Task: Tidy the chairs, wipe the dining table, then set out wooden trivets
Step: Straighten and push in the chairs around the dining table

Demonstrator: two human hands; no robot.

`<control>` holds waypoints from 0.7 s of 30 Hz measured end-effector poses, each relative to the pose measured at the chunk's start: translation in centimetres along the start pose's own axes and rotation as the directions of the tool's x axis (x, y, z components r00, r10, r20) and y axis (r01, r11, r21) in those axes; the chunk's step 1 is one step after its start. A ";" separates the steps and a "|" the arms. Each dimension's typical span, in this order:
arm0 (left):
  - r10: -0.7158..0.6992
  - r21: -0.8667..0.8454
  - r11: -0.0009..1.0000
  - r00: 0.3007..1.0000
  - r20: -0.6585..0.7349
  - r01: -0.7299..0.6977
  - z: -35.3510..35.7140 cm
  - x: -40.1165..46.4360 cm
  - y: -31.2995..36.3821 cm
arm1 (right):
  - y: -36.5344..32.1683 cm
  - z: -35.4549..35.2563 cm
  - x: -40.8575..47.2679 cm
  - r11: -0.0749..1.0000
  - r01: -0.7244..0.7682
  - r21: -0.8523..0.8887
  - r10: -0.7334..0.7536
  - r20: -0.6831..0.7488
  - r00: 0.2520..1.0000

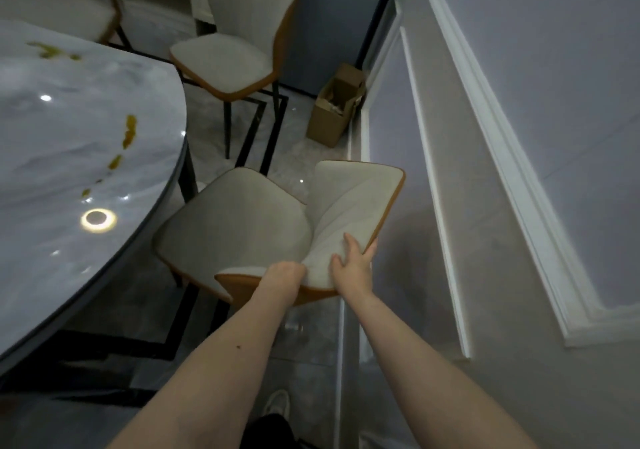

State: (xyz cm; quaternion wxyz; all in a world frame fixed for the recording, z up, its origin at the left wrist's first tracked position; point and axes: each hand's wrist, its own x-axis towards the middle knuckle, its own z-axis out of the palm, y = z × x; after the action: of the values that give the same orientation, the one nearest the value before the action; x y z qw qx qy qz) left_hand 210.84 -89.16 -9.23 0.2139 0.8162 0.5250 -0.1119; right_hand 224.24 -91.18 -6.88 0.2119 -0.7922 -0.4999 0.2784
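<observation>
On the left, the desk (pixel 86 136) carried yellow smears (pixel 129 136), so we judged wiping was not yet done. We held the near chair (pixel 235 226), which stood just beside the desk's edge, turned askew. Our left hand (pixel 282 277) curled over the backrest's lower edge; our right hand (pixel 356 263) lay with fingers spread on its padding, thumb behind, likely to swing it in. A second chair (pixel 225 64) stood further back. A cardboard box (pixel 332 116) sat by the panelled wall (pixel 519 102). We saw no trivets.
</observation>
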 end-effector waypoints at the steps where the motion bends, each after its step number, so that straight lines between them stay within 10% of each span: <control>1: -0.018 0.004 1.000 1.000 -0.001 0.018 0.1 -0.9 -0.9 | -0.7 0.7 -0.8 1.000 0.009 0.005 -0.009 0.009 1.000; 21: -0.279 -0.048 0.960 0.959 -0.048 0.277 1.5 -9.2 -9.7 | -8.0 8.4 -4.9 0.972 0.233 -0.002 -0.228 0.210 0.951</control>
State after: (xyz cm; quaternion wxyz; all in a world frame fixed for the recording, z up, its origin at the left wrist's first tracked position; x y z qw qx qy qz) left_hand 198.21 -93.82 -9.10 0.1982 0.7326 0.6422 -0.1078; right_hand 211.68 -91.89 -7.19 0.1789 -0.6978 -0.6121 0.3263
